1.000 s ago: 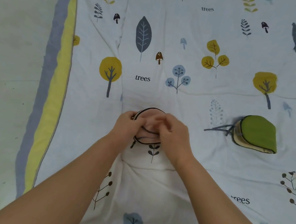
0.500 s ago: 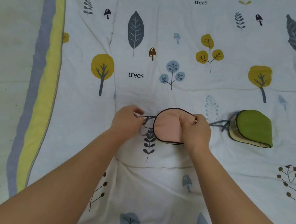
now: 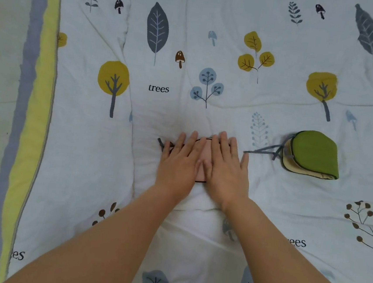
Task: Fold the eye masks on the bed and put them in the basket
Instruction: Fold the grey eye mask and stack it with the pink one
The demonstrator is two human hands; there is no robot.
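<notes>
A folded pink eye mask (image 3: 204,156) with dark piping lies on the bed's patterned quilt (image 3: 212,52), almost wholly covered by my hands. My left hand (image 3: 180,163) lies flat on its left half, fingers spread. Flat on its right half rests my right hand (image 3: 226,168). The mask's dark strap (image 3: 162,144) sticks out to the left of my left hand. A folded green eye mask (image 3: 314,153) with a cream inner side lies to the right, its grey strap (image 3: 263,150) trailing left toward my right hand. No basket is in view.
The quilt's yellow and grey border (image 3: 34,104) runs down the left side, with a pale floor (image 3: 2,55) beyond it. The quilt is creased around my hands.
My hands went from pinching the pink mask and its strap to lying flat, side by side, on top of the mask. The green mask has not moved.
</notes>
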